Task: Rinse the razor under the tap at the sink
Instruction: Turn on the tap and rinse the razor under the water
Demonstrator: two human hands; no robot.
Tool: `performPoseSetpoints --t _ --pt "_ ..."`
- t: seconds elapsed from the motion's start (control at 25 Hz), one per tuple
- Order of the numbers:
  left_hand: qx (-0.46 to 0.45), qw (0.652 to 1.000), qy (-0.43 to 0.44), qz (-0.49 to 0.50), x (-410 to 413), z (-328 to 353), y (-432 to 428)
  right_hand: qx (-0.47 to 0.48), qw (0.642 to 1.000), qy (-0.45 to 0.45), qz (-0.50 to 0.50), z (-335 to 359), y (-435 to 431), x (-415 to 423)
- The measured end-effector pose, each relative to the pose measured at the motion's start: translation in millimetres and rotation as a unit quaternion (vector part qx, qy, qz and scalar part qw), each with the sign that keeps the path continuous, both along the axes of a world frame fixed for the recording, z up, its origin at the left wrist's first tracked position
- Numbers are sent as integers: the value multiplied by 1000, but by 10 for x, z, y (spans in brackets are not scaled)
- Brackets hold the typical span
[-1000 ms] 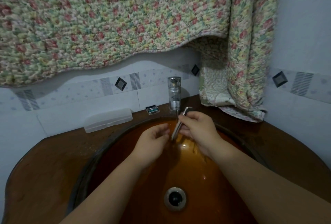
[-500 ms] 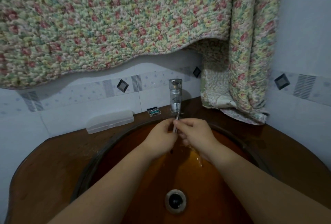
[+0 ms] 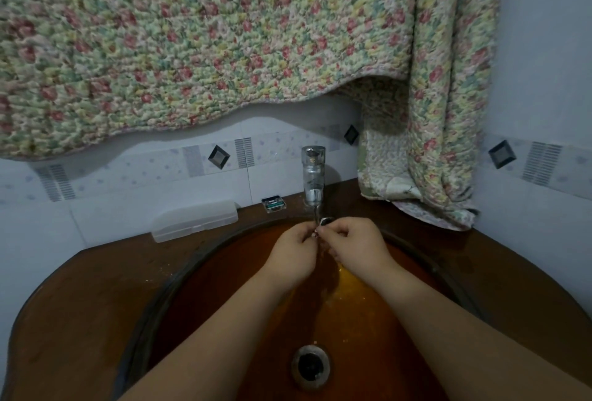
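Note:
A chrome tap (image 3: 313,173) stands at the back of the amber glass sink (image 3: 224,288) and a thin stream of water runs from it. Right under the spout, both hands meet over the basin. My right hand (image 3: 355,248) pinches the metal razor (image 3: 324,221), of which only a small shiny part shows above the fingers. My left hand (image 3: 293,254) has its fingertips closed on the razor from the left side. The water falls onto the razor and the fingers. Most of the razor is hidden inside the hands.
A drain (image 3: 310,366) sits in the basin's near middle. On the brown counter (image 3: 80,304) lie a clear plastic case (image 3: 194,220) and a small blade packet (image 3: 273,204). A floral quilted cloth (image 3: 224,32) hangs above and droops onto the counter at the right.
The razor was held tilted in my right hand with my left hand apart. Both hands rose toward the spout and closed together on the razor under the stream.

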State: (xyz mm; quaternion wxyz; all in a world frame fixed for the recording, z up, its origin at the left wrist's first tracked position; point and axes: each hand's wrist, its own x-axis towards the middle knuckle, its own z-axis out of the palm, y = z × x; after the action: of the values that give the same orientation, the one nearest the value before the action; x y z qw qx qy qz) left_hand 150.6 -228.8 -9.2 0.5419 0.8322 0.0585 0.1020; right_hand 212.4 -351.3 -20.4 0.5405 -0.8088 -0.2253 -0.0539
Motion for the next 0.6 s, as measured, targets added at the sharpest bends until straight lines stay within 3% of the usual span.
performPoseSetpoints --t 0.16,0.36,0.48,0.6 --pt "84 995 19 47 -72 37 144 8 999 -39 -30 51 -10 -17" --pt "201 978 48 22 -300 61 290 81 991 -93 -59 329 38 -121" --pt "210 975 68 23 -402 47 355 17 988 -152 -37 582 126 -175" --pt "188 979 81 18 -480 28 366 -57 987 -152 17 843 229 -194"
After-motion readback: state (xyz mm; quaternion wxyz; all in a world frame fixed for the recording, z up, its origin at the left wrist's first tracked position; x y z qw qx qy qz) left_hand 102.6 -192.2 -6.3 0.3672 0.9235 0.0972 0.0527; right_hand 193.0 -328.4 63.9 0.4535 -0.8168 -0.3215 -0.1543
